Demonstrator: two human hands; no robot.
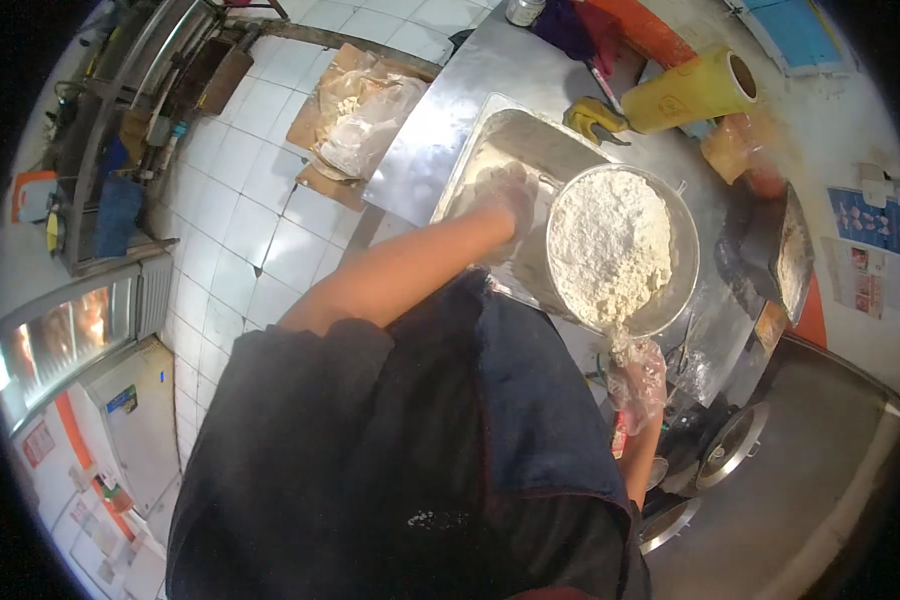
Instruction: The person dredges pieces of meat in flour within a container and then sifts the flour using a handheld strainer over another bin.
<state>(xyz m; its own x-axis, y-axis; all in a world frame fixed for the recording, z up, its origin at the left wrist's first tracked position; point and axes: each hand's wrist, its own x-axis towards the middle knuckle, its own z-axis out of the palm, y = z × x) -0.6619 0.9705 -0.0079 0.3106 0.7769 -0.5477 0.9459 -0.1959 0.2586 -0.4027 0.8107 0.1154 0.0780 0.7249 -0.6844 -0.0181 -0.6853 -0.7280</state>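
A round metal bowl (682,255) full of white, crumbly flour (611,232) rests tilted over the right part of a rectangular metal tray (487,112). My right hand (637,379), in a clear plastic glove dusted with flour, is at the bowl's near rim; its fingertips are hard to make out there. Inside the tray, close to the bowl's left side, is my left hand (510,191), also gloved. Its fingers are blurred, and whether they hold anything does not show. Some flour lies in the tray around it.
On the steel table (435,112) are a yellow roll of film (682,90), a yellow-black glove (594,118) and a can (525,10). A dark metal pan (787,255) leans at the right. Plastic bags (367,124) lie on cardboard to the left. Round metal lids (731,446) are at the lower right.
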